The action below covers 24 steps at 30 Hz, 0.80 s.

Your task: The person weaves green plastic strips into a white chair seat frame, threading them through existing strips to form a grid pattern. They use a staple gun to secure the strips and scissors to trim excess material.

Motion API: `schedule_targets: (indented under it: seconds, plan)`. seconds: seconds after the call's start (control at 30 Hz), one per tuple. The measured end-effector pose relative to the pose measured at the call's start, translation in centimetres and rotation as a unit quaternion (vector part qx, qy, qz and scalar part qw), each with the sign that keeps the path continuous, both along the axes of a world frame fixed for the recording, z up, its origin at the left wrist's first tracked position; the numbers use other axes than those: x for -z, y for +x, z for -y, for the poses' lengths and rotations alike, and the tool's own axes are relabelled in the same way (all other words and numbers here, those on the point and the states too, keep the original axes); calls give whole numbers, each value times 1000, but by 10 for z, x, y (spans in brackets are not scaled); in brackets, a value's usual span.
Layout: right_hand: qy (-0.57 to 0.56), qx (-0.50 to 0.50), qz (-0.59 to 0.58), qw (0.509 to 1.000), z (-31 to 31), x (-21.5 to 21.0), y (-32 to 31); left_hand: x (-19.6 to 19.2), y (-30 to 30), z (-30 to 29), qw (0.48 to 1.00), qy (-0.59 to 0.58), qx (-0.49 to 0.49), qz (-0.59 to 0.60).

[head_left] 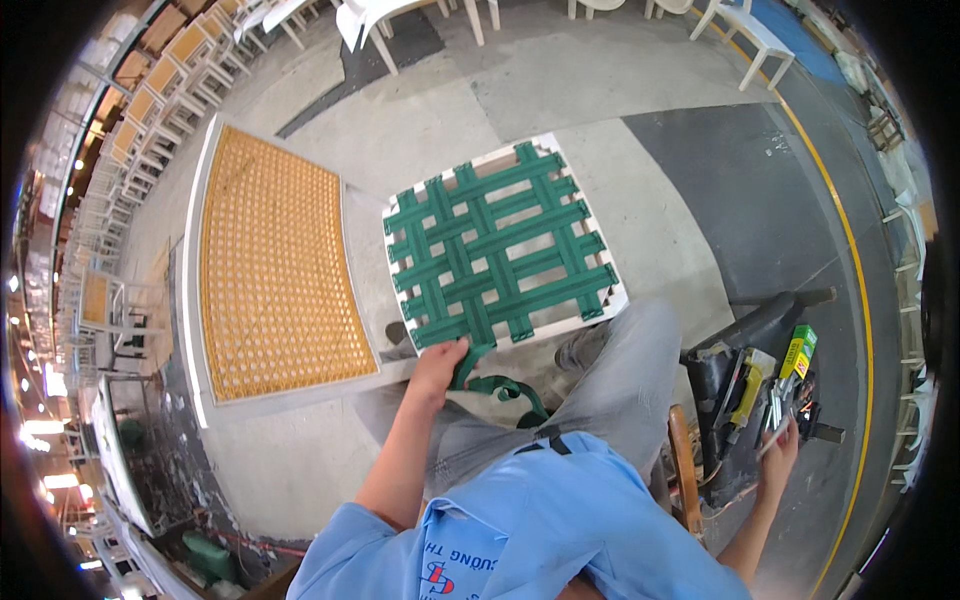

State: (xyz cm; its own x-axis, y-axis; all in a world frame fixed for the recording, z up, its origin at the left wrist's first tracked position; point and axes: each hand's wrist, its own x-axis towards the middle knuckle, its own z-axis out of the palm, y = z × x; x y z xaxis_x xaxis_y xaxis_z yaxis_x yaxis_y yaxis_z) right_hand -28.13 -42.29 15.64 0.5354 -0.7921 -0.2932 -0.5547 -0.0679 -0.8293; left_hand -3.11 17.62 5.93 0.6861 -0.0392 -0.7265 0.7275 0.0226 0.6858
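Note:
In front of me is a white chair frame [619, 300] whose seat is woven with green webbing [490, 240]. My left hand [440, 368] is closed on a green webbing strap [478, 356] at the near edge of the seat. The strap's loose tail [508, 387] curls across toward my lap. Off to the right, my right hand [781, 446] is at the tools on a black stool [712, 350]. Its fingers are closed around a thin, pale piece beside a silver metal tool [775, 405]; what that piece is I cannot make out.
A yellow-and-black tool [745, 392] and a green-and-yellow box [798, 352] lie on the stool. The chair's cane back panel [275, 270] stands left of the seat. A wooden rail [684, 465] is beside my right leg. White chairs [745, 40] stand farther back.

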Motion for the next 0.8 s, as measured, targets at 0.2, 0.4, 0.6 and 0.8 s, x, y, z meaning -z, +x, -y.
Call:
schedule_targets:
  seconds: [0.2,0.4,0.6,0.8]
  plan:
    - [-272,-594,20,757,-158,10,197,-14,25,-5,978,-170,-123,5]
    - [-324,-762,35,560,-280,52,297,-19,33,-4,971,-196,-135,29]
    - [-340,-815,16,469,-312,83,315,-22,26,-2,973,-187,-127,34]
    - [-368,-830,-17,419,-325,88,323,-24,23,-3,982,-160,-97,35]
